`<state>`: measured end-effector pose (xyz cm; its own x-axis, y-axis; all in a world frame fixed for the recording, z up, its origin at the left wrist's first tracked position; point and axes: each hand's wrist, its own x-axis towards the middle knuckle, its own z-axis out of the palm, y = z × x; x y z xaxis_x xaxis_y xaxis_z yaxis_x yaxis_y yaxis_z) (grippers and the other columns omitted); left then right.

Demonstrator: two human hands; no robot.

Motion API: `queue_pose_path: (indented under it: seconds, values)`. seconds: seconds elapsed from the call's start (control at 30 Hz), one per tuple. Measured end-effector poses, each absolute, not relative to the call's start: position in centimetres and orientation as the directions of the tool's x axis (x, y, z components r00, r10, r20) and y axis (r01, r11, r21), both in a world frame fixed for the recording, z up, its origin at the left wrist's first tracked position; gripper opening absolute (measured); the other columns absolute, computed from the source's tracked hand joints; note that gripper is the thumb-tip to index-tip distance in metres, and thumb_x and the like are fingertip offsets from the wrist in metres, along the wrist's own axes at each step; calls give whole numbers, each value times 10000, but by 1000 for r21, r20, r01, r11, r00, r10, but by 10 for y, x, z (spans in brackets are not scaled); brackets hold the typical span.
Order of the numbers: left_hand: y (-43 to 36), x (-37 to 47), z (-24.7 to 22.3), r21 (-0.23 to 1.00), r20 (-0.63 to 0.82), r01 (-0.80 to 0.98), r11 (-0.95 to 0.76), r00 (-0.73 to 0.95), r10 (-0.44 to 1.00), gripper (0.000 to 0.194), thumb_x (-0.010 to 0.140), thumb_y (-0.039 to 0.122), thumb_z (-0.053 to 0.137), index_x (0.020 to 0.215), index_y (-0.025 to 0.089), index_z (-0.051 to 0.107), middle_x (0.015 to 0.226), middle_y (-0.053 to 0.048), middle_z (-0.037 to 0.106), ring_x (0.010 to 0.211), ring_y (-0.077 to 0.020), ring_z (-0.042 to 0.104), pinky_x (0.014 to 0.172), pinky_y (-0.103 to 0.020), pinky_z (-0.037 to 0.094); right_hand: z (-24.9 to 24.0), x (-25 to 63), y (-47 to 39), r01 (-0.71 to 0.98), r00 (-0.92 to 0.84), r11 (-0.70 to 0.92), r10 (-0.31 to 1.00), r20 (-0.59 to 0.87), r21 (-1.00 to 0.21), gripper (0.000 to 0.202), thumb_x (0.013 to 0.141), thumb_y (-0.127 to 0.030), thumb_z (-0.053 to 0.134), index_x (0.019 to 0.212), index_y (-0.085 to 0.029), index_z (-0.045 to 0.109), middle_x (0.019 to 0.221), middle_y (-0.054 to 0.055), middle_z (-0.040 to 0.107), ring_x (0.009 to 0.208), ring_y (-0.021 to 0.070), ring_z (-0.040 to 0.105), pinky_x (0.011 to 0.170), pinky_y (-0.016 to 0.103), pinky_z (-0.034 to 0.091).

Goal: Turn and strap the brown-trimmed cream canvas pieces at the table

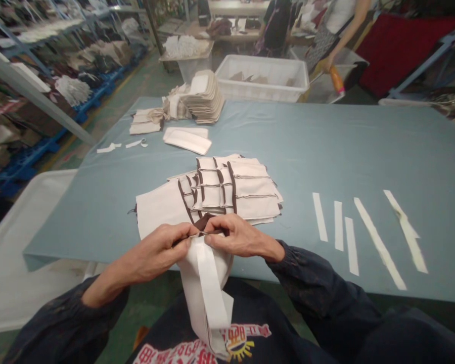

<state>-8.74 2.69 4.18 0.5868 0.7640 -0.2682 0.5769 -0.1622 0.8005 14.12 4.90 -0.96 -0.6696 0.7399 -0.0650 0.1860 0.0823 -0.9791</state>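
Both my left hand (163, 248) and my right hand (233, 235) pinch the upper edge of a cream fabric piece (189, 298) with dark trim. Their fingertips nearly meet at that edge, at the front of the table. The piece hangs down before my apron, and a white strip (211, 283) trails down its front. Just beyond my hands lies a spread pile of cream fabric panels (250, 184) with dark brown edging and pocket-like rows. A plain cream panel (157, 205) sticks out of that pile on the left. My fingers cover the spot where strip and edge meet.
Several pale strips (338, 225) lie on the blue-green table (288, 136) at the right. Farther back are a stack of cream pieces (207, 98), two flat pads (187, 140) and small scraps (109, 148). Beyond the table are a white bin (263, 91) and other people.
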Motion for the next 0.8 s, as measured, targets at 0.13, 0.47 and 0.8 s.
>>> queue_pose_path:
  seconds: [0.13,0.47,0.8]
  values:
    - [25,-85,47,813,-277,566,-140,587,760,285,985,309,445,935,162,685,807,-17,662,734,-167,580,664,-246,444,2,146,43,330,-629,302,777,30,-894,69,854,-152,657,838,-165,723,741,-24,673,666,108,543,651,233,373]
    - [22,-81,32,851,-324,523,-34,576,751,377,1000,468,521,855,147,655,731,9,579,652,-133,486,568,-227,378,-1,147,38,316,-658,529,720,220,-787,76,844,-144,653,799,-160,712,680,-22,624,630,115,522,644,243,369]
    - [17,-81,33,822,-278,561,-96,543,793,244,1019,338,501,973,164,665,775,9,655,670,-131,538,595,-223,400,6,144,36,423,-626,391,778,48,-817,79,793,-117,638,785,-169,696,627,-59,524,562,88,427,586,235,287]
